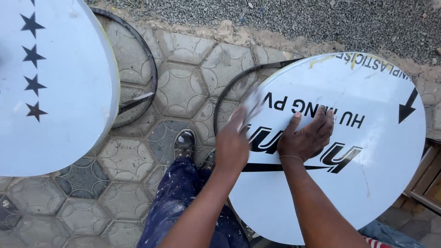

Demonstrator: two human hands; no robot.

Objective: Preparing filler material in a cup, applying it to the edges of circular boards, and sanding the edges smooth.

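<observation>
The round white sign panel with black lettering and arrows (349, 151) is lying tilted at the right of the head view, its near edge close to our legs and its far edge reaching toward the strip of grey gravel (285, 18). We are pressing our right hand (307, 135) flat on the panel's face, fingers spread wide and pointing away from us, holding nothing. Our left hand (233, 143) is hovering over the panel's left edge, closed around a small pale scrap, perhaps a cloth or paper (251, 106); it is blurred, so we cannot tell what it is made of. A thin black metal hoop (223, 94) is showing from under the panel's far-left rim, resting on the patterned grey paving stones (183, 87).

To the left, well apart from our hands, a second round white panel with a column of black stars (59, 92) is filling the corner, and another black hoop (149, 69) is curving out from behind its right edge. Between the two panels we are seeing our leg in paint-spattered dark blue trousers (177, 197) and a worn dark shoe (184, 143) planted on the paving. At the far right edge, a brown wooden frame (425, 179) is sitting just beside the panel.
</observation>
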